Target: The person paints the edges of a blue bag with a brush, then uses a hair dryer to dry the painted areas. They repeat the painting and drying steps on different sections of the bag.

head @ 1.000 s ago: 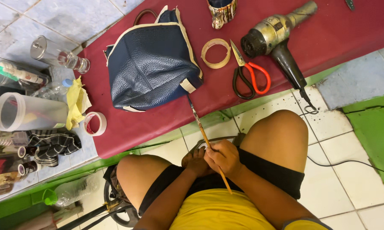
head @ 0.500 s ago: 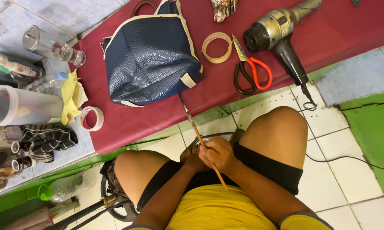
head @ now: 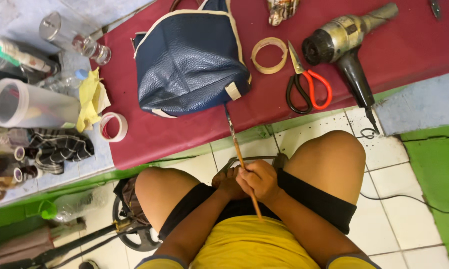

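My right hand (head: 260, 182) grips a thin wooden paintbrush (head: 237, 149) above my lap, between my knees. The brush's dark tip points up at the lower edge of a navy blue leather bag (head: 189, 60) with cream trim, near its small cream tab. That bag lies on the dark red cloth-covered bench (head: 184, 134). My left hand (head: 226, 184) is curled against the right hand. My right hand hides what its fingers hold, if anything.
On the bench lie a tan tape ring (head: 269, 55), red-handled scissors (head: 309, 84) and a grey hair dryer (head: 349, 40) with its cord hanging down. To the left are a white tape roll (head: 113, 126), a yellow cloth (head: 91, 99), clear plastic jars (head: 30, 104) and bottles. White tiled floor lies below.
The view has drifted slightly. The brush tip has come closer to the bag's lower corner, and both hands stay together in my lap.
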